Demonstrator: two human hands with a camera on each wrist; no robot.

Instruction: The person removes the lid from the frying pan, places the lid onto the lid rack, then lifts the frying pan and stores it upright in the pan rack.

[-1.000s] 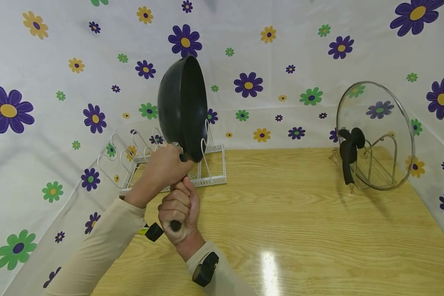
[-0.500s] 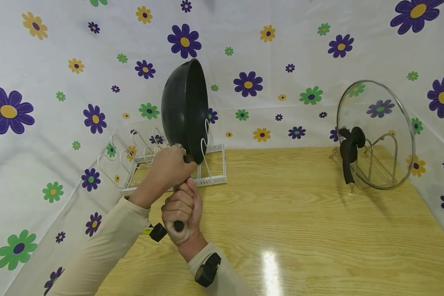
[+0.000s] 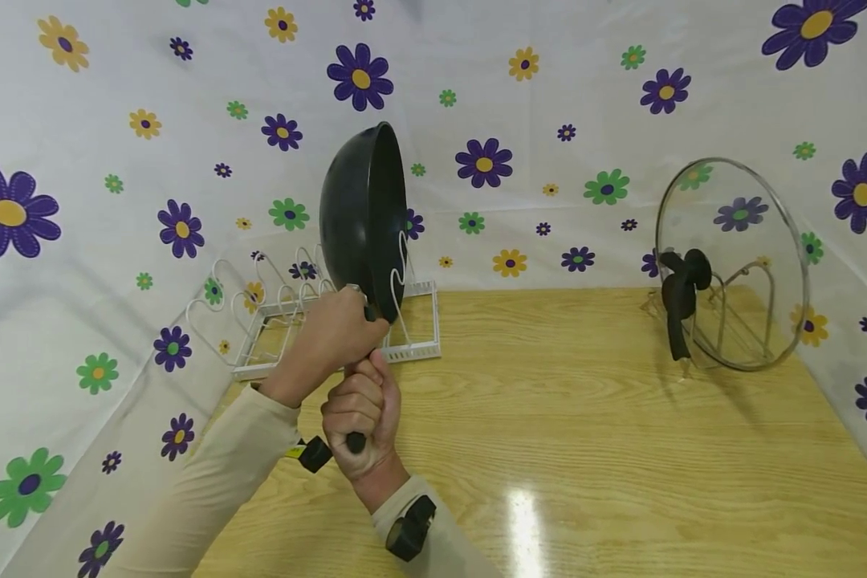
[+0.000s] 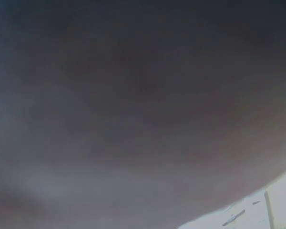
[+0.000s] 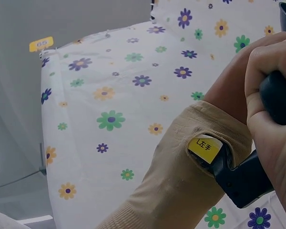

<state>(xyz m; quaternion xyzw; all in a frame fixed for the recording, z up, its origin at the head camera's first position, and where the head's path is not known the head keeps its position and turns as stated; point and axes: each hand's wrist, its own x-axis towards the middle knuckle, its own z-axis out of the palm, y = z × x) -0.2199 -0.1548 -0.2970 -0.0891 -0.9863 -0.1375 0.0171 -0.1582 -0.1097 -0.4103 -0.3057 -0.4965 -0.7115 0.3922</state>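
A black wok (image 3: 354, 201) is on edge, its hollow side turned to the right. Both hands hold its handle (image 3: 356, 442). My left hand (image 3: 332, 333) is wrapped round the handle close to the bowl, knuckles up. Below it, my right hand (image 3: 361, 409) grips the handle's end, which pokes out of the fist. The wok's lower rim is among the wire loops of a white rack (image 3: 437, 321), with one loop in front of the rim. Whether the wok rests on the rack is hidden. Blur fills most of the left wrist view.
A glass lid (image 3: 737, 265) with a black knob stands in a wire holder (image 3: 771, 313) at the right of the wooden table (image 3: 585, 417). Behind the table hangs a flowered cloth (image 3: 477, 64). More white loops rise left of the wok.
The wok has shifted slightly right and down, its bowl turning a little more edge-on. Both hands have moved right and down with it, still holding the handle.
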